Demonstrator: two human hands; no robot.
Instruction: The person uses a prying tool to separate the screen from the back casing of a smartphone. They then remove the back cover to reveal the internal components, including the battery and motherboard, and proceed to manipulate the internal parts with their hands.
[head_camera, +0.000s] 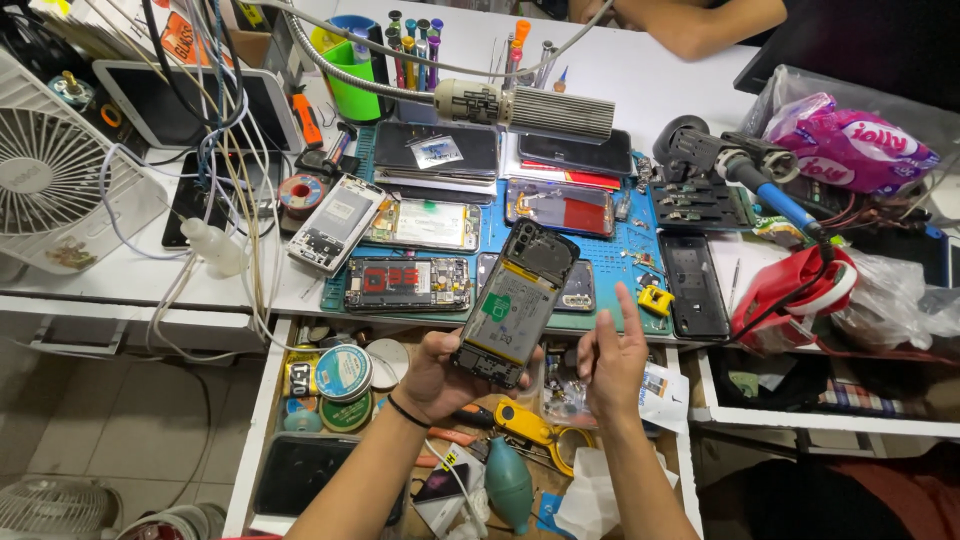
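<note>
Black, opened phone (512, 305) with its back cover off, held up over the open drawer (262, 420) at the front edge of the bench (650, 70).

The left hand (435, 375) closes its grip around the phone's lower end, tilting the exposed insides toward the camera; the right hand (610, 360) hovers just beside the phone with fingers spread and loose, gripping nothing. Behind the phone, a blue work mat (600, 255) carries several more dismantled phones and loose screens laid flat. A white fan (60, 170) stands at the far left, a lamp on a flexible neck (530, 108) reaches over the mat, and a teal air blower (508, 485) lies in the drawer below the hands.
</note>
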